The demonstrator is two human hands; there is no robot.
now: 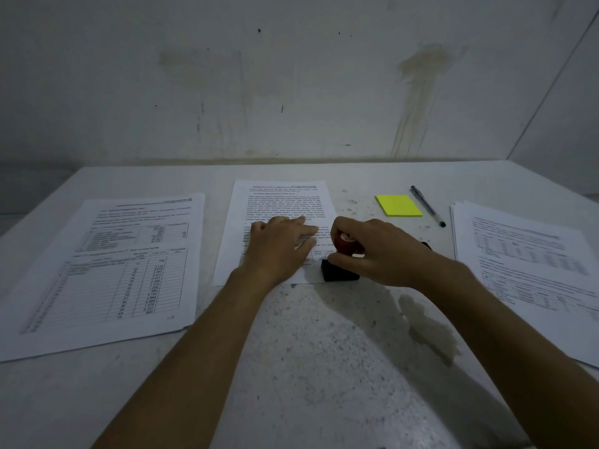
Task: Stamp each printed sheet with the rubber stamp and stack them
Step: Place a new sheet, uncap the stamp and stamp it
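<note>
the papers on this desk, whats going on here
A person is stamping printed sheets. The right hand grips the rubber stamp by its red-brown handle, its black base set on the lower right corner of the middle sheet, while the left hand lies flat on that sheet, holding it in place. One pile of sheets lies to the left and another pile to the right. A yellow sticky-note pad and a pen lie beyond the stamp.

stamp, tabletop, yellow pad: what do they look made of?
Rubber stamp: matte black block base, likely plastic or rubber; reddish glossy knob, maybe lacquered wood or plastic, mostly hidden by the right hand.
Tabletop: pale speckled surface, looks like stone or terrazzo.
Yellow pad: matte neon paper, apparently sticky notes.
</note>
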